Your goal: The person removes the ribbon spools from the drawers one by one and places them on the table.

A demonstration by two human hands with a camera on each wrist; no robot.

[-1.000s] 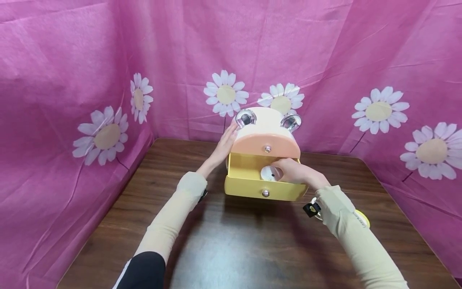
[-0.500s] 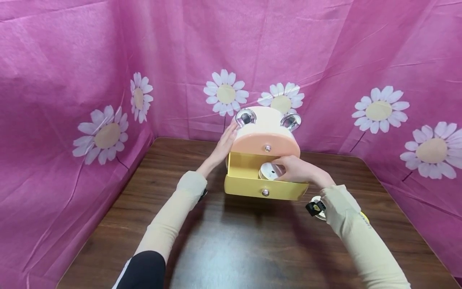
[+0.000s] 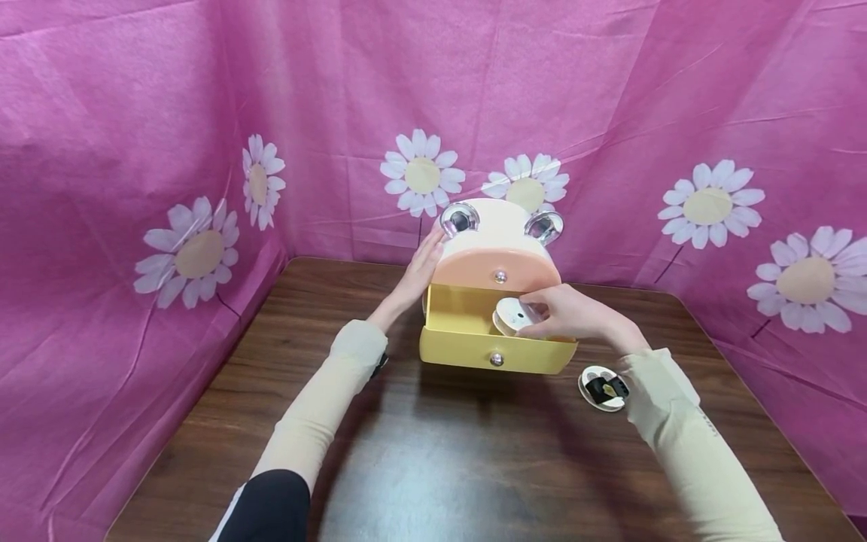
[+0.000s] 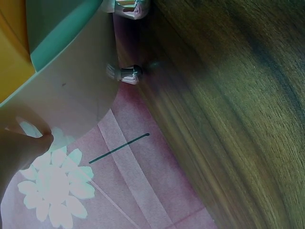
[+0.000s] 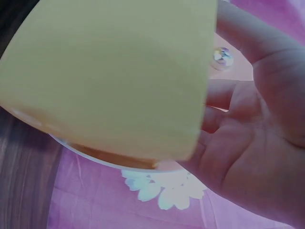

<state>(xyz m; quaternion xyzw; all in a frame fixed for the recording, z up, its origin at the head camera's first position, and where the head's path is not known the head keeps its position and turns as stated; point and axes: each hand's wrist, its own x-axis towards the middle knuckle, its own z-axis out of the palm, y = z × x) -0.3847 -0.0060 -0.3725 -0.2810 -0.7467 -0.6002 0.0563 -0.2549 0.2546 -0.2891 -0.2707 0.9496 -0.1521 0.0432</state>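
A small tabletop drawer cabinet (image 3: 497, 226), white on top with two shiny eye-like knobs, stands at the middle of the table. Its yellow lower drawer (image 3: 474, 354) is pulled out. My left hand (image 3: 420, 272) rests on the cabinet's left side with fingers extended, its fingertips near the left eye. Over the drawer, my right hand (image 3: 572, 312) pinches a white spool (image 3: 511, 316) with a small dark centre hole, tilted above the drawer floor. In the right wrist view the drawer front (image 5: 109, 71) hides the spool and my fingertips. Above, the peach drawer (image 3: 474, 267) is closed.
A second white spool (image 3: 591, 397) lies on the wooden table (image 3: 433, 467) right of the drawer, partly behind my right wrist's black camera (image 3: 605, 389). Pink cloth (image 3: 325, 90) with daisies hangs behind and at both sides.
My right hand has lifted the spool slightly and moved it right inside the drawer. More of the spool on the table shows; a yellow-rimmed thing is now behind my right sleeve. Left hand stays put.
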